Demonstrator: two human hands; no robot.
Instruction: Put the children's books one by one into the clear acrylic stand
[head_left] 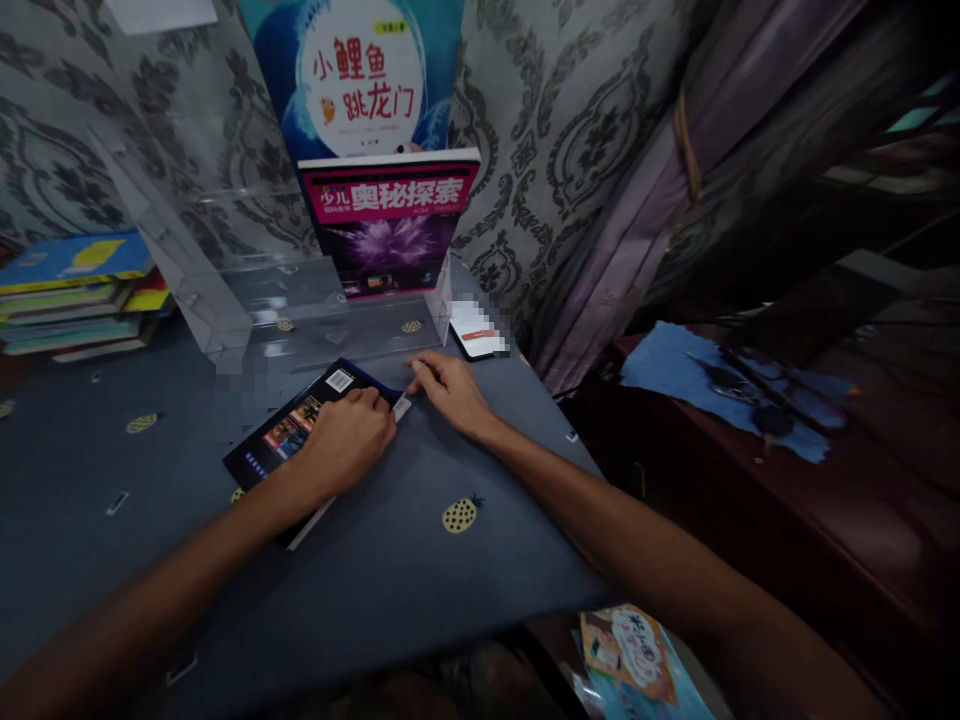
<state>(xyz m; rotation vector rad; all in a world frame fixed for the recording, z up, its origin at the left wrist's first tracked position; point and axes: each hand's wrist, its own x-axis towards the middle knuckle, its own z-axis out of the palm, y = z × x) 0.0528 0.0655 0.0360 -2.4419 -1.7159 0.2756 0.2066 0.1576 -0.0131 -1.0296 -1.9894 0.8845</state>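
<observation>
A dark book (289, 430) lies at an angle on the table, its back cover with a barcode and small pictures facing up. My left hand (351, 440) presses down on it with bent fingers, holding it near its right side; the thumb is hidden. At the book's far right corner, my right hand (450, 392) has thumb and forefinger closed together against the edge. Whether a page or the cover is pinched there is too small to tell.
A clear acrylic stand (337, 330) behind the book holds a pink-and-purple book (390, 235) before a blue one (270, 45). A phone (480, 335) lies beside it. Stacked books (75, 290) sit left. Right of the table (390, 570), a blue cloth (667, 375) bears small items.
</observation>
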